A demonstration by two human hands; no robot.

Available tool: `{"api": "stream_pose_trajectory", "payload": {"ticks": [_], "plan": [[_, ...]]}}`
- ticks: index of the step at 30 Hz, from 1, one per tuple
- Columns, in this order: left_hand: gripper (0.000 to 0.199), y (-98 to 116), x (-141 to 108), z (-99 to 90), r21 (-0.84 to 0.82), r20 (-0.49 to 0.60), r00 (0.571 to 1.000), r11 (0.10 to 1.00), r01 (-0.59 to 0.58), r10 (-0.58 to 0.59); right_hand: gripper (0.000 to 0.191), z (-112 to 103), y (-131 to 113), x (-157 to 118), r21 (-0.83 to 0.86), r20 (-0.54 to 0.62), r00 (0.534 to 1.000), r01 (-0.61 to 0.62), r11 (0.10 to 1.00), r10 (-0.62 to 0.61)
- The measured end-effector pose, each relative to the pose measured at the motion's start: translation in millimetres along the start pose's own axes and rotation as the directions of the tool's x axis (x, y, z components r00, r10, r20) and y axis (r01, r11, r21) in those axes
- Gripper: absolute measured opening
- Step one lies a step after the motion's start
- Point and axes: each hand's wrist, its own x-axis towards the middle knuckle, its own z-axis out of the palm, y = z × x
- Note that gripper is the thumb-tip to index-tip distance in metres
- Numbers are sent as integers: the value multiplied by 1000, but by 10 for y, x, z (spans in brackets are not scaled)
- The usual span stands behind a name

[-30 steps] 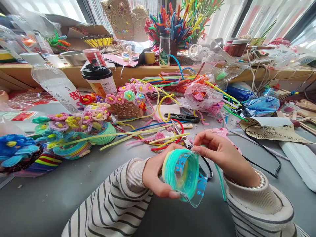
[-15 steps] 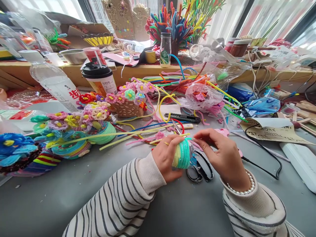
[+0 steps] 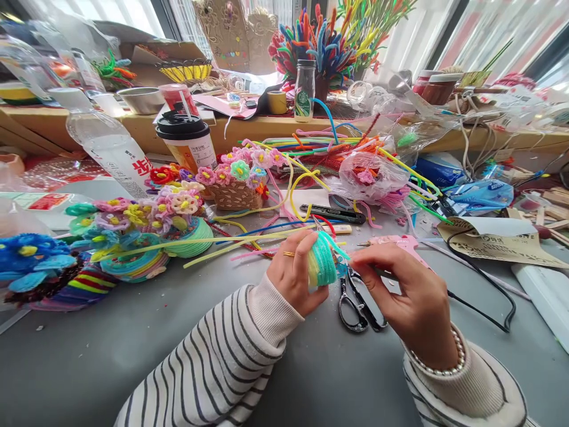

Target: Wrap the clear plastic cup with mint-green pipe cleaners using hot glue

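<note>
Single head-worn cam, facing forward and down over the gray tabletop (image 3: 89, 362). Near range on the left hand (image 3: 293, 273) at 6 o'clock, right hand (image 3: 411, 293) at 4. Striped sleeves (image 3: 208, 356) enter from 7 and 4. Ledge (image 3: 267, 128) farther, toward 12; windows (image 3: 480, 35) beyond, 10 to 2.

From afar I see a grey tabletop (image 3: 89, 367) below a tan ledge (image 3: 267, 127); behind it, dark window frames (image 3: 450, 32) cross pale, ribbed panels (image 3: 489, 29); bright daylight washes the upper view.
</note>
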Motion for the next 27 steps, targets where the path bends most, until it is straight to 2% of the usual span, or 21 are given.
{"api": "stream_pose_trajectory", "payload": {"ticks": [6, 12, 17, 22, 27], "plan": [[69, 5, 8, 2, 36, -111, 992, 998, 56, -52, 22, 42, -53, -23, 86, 36, 999, 29, 996, -33], [80, 17, 17, -16, 87, -189, 981, 995, 46, -29, 24, 90, -56, -62, 155, 50, 998, 26, 988, -34], [87, 23, 33, -35, 68, -243, 966, 992, 110, -91, 23, 112, -78, -96, 139, 41, 995, -100, 985, 95], [85, 15, 60, -55, 66, -260, 964, 995, 80, -61, 26, 99, -85, -85, 186, 76, 980, -193, 963, 181], [83, -19, 54, -75, 34, -193, 981, 999, 29, -22, 36, 89, -67, -66, 143, 131, 991, -57, 988, 38]]}}
